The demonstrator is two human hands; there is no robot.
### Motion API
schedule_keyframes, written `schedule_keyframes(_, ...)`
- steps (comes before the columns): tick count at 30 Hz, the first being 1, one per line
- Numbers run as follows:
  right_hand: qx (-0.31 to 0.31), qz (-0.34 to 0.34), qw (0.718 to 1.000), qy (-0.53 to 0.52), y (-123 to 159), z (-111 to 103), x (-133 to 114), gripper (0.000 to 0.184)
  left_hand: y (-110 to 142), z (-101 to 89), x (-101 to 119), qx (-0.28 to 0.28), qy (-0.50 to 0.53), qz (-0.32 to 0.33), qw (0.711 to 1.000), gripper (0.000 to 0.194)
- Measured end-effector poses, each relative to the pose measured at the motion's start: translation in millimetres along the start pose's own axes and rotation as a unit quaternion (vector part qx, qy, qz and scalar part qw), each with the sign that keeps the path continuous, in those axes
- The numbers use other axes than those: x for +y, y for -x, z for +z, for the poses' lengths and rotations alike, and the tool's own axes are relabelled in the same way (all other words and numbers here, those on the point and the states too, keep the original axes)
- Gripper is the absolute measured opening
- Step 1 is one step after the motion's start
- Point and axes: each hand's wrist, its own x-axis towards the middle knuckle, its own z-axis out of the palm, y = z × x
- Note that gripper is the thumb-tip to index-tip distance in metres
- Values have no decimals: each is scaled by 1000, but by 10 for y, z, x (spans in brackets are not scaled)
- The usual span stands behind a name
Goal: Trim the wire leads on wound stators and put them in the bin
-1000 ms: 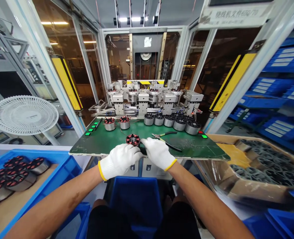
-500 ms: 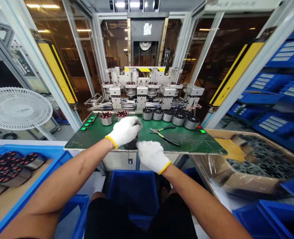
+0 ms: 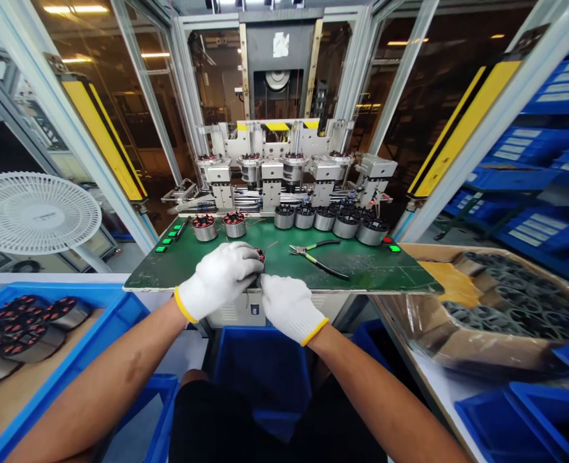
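Red-wound core (image 3: 261, 256) sits near the front edge of the green bench (image 3: 375, 275), mostly hidden by gloves in the head view, my only one. I see the left hand (image 3: 221, 276) curled over it, fingers closed in a narrow hold; the right hand (image 3: 289, 302) is bunched at its near side, and I cannot tell whether it pinches anything. The held piece already carries red winding, as do two cores (image 3: 234, 225) behind and those in the blue tray (image 3: 130, 312). No red winding shows on the dark-topped cores (image 3: 346, 225) at the right. Pliers (image 3: 300, 250) lie apart, open and untouched.
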Motion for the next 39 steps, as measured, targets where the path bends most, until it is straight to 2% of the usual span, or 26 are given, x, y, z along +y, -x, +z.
schedule_keyframes(2,8,1,1000,9,58,-20,-29,20,82,174,23,31,-61,-1,998,23)
schedule_keyframes(5,9,-24,999,23,132,-139,-25,21,138,400,45,118,-102,14,988,26)
schedule_keyframes(8,23,-79,996,22,93,-394,84,29,147,496,46,180,-99,34,978,27)
schedule_keyframes(10,78,-84,993,30,-9,-573,203,38,143,505,45,194,-89,35,976,26)
schedule_keyframes(12,129,-79,987,61,-131,-681,328,37,141,505,47,201,-85,29,975,24)
schedule_keyframes(13,131,-86,984,84,-183,-693,383,35,142,506,48,204,-84,27,975,24)
schedule_keyframes(16,58,-129,981,133,-248,-571,474,26,142,502,54,213,-60,13,975,21)
schedule_keyframes(19,11,-140,984,107,-177,-331,403,17,99,437,70,201,-2,-77,977,18)
schedule_keyframes(21,13,-123,989,75,-111,-197,286,17,23,339,82,159,41,-158,974,19)
schedule_keyframes(23,14,-101,993,52,-66,-121,164,19,-81,213,85,90,74,-213,970,18)
schedule_keyframes(26,-4,-86,995,41,-23,-139,59,20,-203,38,75,2,84,-240,967,14)
schedule_keyframes(28,-2,-75,996,51,14,-243,69,21,-206,-20,70,-16,85,-230,969,13)
schedule_keyframes(30,37,-46,996,64,52,-398,134,25,-142,2,72,-4,103,-200,974,19)
schedule_keyframes(32,100,-28,992,72,61,-551,228,32,-45,110,75,40,105,-173,979,29)
schedule_keyframes(34,134,-47,986,88,24,-642,322,35,43,271,69,98,80,-161,979,36)
schedule_keyframes(37,84,-102,983,128,-81,-599,407,31,95,465,43,158,57,-151,974,38)
schedule_keyframes(39,28,-112,985,130,-144,-475,415,24,69,484,29,161,65,-157,972,32)
